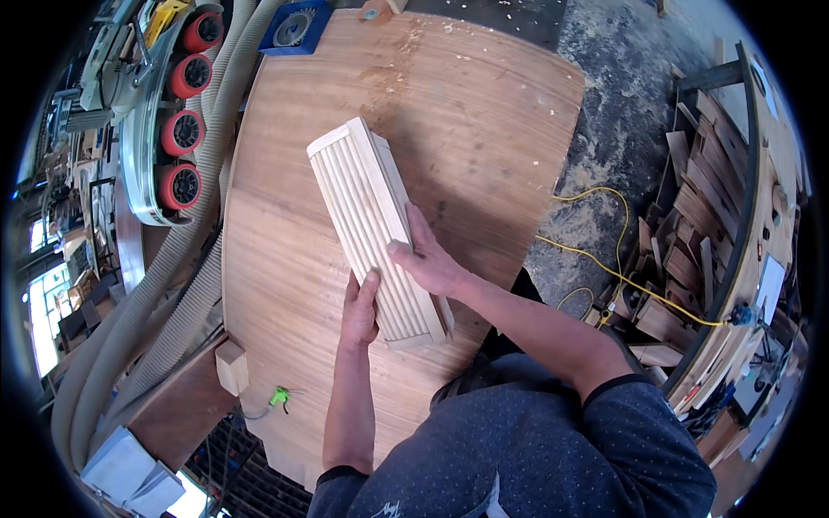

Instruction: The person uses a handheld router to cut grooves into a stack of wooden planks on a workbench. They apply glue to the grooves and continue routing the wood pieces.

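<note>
Both my hands hold a long pale wooden piece [350, 194] with ridged slats set in a flat frame; it looks thick, with a second layer or side behind its right edge. It lies slantwise over the table, its far end toward the upper left. My left hand [360, 309] grips the left edge near the lower end, thumb on the slats. From the right side my right hand [427, 259] wraps the other edge, thumb pressed on the front frame. Whether the piece rests on the tabletop or is lifted, I cannot tell. The fingers beneath it are hidden.
Under it spreads a broad wooden tabletop [276, 207]. A blue tray [296, 28] holds a round saw blade. At left stand a machine with red wheels [185, 132] and grey hoses [160, 285]. Near the table's left corner are a wood block [231, 367] and green clip [278, 397]. Offcuts [691, 216] and yellow cord [622, 281] lie right.
</note>
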